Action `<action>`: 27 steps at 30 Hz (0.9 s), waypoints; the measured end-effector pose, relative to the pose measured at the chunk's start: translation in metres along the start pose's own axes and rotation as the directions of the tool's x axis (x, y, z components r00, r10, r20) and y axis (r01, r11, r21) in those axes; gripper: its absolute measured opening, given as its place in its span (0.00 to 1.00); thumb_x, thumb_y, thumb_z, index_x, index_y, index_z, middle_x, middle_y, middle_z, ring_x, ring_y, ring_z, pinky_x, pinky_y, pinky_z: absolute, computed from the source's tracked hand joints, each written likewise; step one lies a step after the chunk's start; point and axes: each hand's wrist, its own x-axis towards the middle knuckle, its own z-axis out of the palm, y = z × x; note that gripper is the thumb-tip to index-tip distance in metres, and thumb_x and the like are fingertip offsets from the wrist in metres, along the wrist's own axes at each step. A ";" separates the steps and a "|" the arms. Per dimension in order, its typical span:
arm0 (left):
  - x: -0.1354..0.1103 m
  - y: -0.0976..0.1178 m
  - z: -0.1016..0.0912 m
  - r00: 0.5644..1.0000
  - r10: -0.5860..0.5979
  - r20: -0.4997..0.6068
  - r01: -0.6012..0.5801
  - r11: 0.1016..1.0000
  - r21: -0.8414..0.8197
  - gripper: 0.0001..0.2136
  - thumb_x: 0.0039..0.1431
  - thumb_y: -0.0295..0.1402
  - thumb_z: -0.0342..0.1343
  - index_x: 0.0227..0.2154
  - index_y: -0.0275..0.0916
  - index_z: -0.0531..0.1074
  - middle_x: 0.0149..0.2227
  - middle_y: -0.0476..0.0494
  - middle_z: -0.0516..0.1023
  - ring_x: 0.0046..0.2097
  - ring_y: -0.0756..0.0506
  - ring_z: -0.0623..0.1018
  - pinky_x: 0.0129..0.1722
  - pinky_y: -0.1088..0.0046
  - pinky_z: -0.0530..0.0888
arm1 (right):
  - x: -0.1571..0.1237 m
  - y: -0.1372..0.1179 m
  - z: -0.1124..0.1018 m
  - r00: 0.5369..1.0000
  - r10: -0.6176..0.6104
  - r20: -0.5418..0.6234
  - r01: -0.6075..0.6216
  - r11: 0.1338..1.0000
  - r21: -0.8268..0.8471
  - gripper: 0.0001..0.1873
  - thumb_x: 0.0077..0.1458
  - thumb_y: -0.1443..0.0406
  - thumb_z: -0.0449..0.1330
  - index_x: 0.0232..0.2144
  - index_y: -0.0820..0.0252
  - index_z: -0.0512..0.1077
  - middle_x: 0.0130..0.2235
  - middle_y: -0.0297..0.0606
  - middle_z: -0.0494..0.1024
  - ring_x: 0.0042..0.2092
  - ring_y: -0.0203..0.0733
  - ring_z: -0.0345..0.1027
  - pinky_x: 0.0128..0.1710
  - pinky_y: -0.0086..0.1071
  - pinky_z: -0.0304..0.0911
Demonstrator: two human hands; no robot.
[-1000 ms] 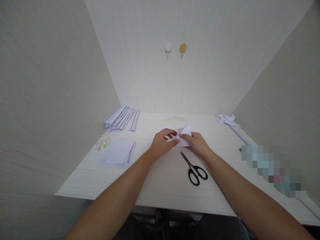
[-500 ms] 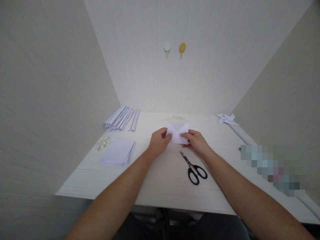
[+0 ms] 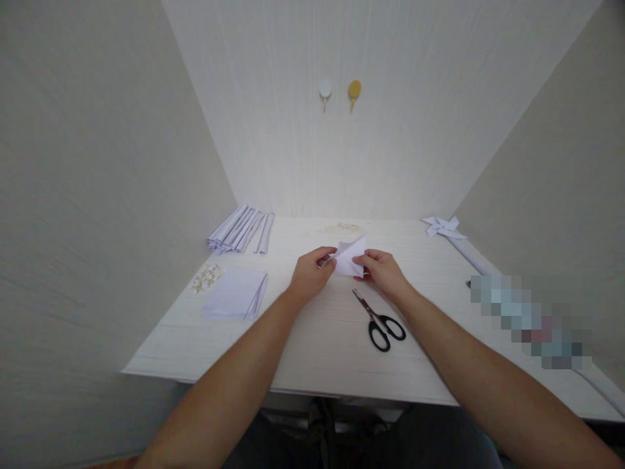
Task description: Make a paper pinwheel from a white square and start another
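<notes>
Between my hands, above the table, is a small white sheet of paper [image 3: 349, 259] with a crease running aslant and one side bent up. My left hand [image 3: 312, 270] pinches its left edge between thumb and fingers. At its right edge my right hand [image 3: 381, 268] grips it, thumb on the front and fingers behind. Scissors [image 3: 375, 319] with black handles lie just below my right hand, blades pointing away from me and slightly parted.
A stack of white paper squares [image 3: 237, 293] lies at left beside a heap of small pins [image 3: 206, 278]. Behind are several rolled paper tubes [image 3: 239, 229]. A paper pinwheel [image 3: 443, 227] on a long tube rests at right. Two hooks [image 3: 354, 90] hang on the wall.
The paper, earlier flat toward me with V-shaped creases, is now bent up along a slanting line. Both hands keep hold of it; the left side has folded over.
</notes>
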 end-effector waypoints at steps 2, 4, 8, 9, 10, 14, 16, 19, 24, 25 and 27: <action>-0.003 0.000 0.000 1.000 0.009 -0.005 -0.009 1.000 0.015 0.13 0.52 0.30 0.60 0.42 0.38 0.80 0.41 0.43 0.83 0.40 0.45 0.77 0.44 0.69 0.73 | -0.002 0.002 0.001 1.000 -0.019 0.004 0.020 0.999 -0.041 0.12 0.42 0.58 0.65 0.21 0.57 0.67 0.22 0.31 0.72 0.24 0.36 0.64 0.25 0.31 0.65; -0.007 0.001 0.001 1.000 0.000 -0.002 0.000 1.000 0.009 0.12 0.52 0.30 0.59 0.40 0.38 0.80 0.40 0.44 0.82 0.39 0.45 0.78 0.42 0.69 0.73 | -0.007 0.004 0.002 0.999 -0.040 0.007 0.041 0.994 -0.104 0.12 0.43 0.57 0.64 0.21 0.58 0.67 0.20 0.30 0.70 0.23 0.35 0.63 0.25 0.30 0.62; -0.020 0.004 -0.001 0.996 -0.078 -0.032 0.078 0.997 -0.008 0.05 0.51 0.32 0.58 0.26 0.36 0.76 0.24 0.50 0.75 0.27 0.47 0.72 0.29 0.72 0.69 | -0.024 0.005 0.006 0.997 -0.083 -0.008 0.077 0.959 -0.273 0.08 0.46 0.60 0.63 0.25 0.59 0.71 0.22 0.30 0.73 0.25 0.36 0.65 0.28 0.30 0.62; -0.024 0.005 -0.003 0.994 -0.096 -0.051 0.096 0.995 -0.012 0.04 0.50 0.32 0.59 0.24 0.37 0.74 0.22 0.51 0.73 0.26 0.48 0.71 0.27 0.73 0.67 | -0.030 0.005 0.007 0.995 -0.096 -0.020 0.085 0.944 -0.320 0.08 0.47 0.61 0.63 0.28 0.59 0.72 0.24 0.30 0.74 0.26 0.36 0.67 0.29 0.30 0.63; -0.029 0.006 -0.006 0.991 -0.111 -0.075 0.110 0.994 -0.018 0.05 0.49 0.32 0.59 0.23 0.37 0.73 0.21 0.51 0.72 0.25 0.48 0.70 0.26 0.73 0.66 | -0.036 0.004 0.007 0.993 -0.112 -0.033 0.092 0.925 -0.368 0.08 0.48 0.61 0.62 0.31 0.59 0.73 0.25 0.30 0.76 0.28 0.37 0.68 0.31 0.30 0.63; -0.050 0.008 -0.019 0.972 -0.150 -0.181 0.143 0.988 -0.050 0.06 0.48 0.35 0.58 0.23 0.38 0.71 0.23 0.50 0.73 0.27 0.47 0.71 0.28 0.72 0.66 | -0.071 -0.004 0.001 0.977 -0.192 -0.091 0.107 0.814 -0.571 0.13 0.50 0.64 0.62 0.40 0.60 0.75 0.35 0.37 0.80 0.36 0.41 0.72 0.40 0.33 0.65; -0.064 0.009 -0.025 0.960 -0.160 -0.230 0.149 0.987 -0.064 0.07 0.48 0.36 0.58 0.23 0.38 0.71 0.24 0.48 0.75 0.29 0.46 0.72 0.30 0.72 0.67 | -0.095 -0.007 -0.005 0.965 -0.244 -0.096 0.120 0.738 -0.664 0.13 0.51 0.64 0.62 0.41 0.60 0.76 0.42 0.42 0.80 0.44 0.45 0.72 0.47 0.36 0.64; -0.087 0.014 -0.031 0.946 -0.171 -0.276 0.155 0.985 -0.079 0.08 0.47 0.38 0.58 0.23 0.38 0.71 0.25 0.47 0.75 0.30 0.45 0.72 0.30 0.72 0.67 | -0.137 -0.009 -0.010 0.953 -0.294 -0.072 0.133 0.621 -0.773 0.14 0.51 0.63 0.63 0.41 0.61 0.78 0.48 0.47 0.79 0.51 0.51 0.69 0.55 0.40 0.59; -0.126 0.035 -0.034 0.943 -0.170 -0.286 0.154 0.985 -0.078 0.07 0.47 0.36 0.58 0.24 0.38 0.73 0.26 0.46 0.77 0.30 0.45 0.73 0.31 0.71 0.67 | -0.186 -0.002 -0.009 0.959 -0.277 -0.067 0.080 0.487 -0.870 0.14 0.53 0.61 0.63 0.40 0.63 0.80 0.47 0.53 0.80 0.51 0.56 0.69 0.53 0.42 0.60; -0.131 0.039 -0.035 0.944 -0.167 -0.285 0.152 0.986 -0.074 0.06 0.47 0.35 0.59 0.23 0.38 0.73 0.26 0.46 0.77 0.30 0.45 0.73 0.31 0.71 0.68 | -0.190 -0.002 -0.009 0.961 -0.270 -0.066 0.071 0.469 -0.881 0.14 0.54 0.60 0.63 0.39 0.63 0.80 0.46 0.53 0.80 0.51 0.55 0.70 0.51 0.41 0.61; -0.138 0.046 -0.035 0.944 -0.163 -0.286 0.151 0.986 -0.065 0.06 0.47 0.35 0.59 0.22 0.38 0.72 0.24 0.47 0.76 0.29 0.45 0.73 0.31 0.71 0.67 | -0.193 -0.004 -0.009 0.966 -0.250 -0.062 0.056 0.438 -0.897 0.14 0.54 0.59 0.63 0.38 0.63 0.81 0.46 0.52 0.81 0.50 0.54 0.71 0.48 0.39 0.62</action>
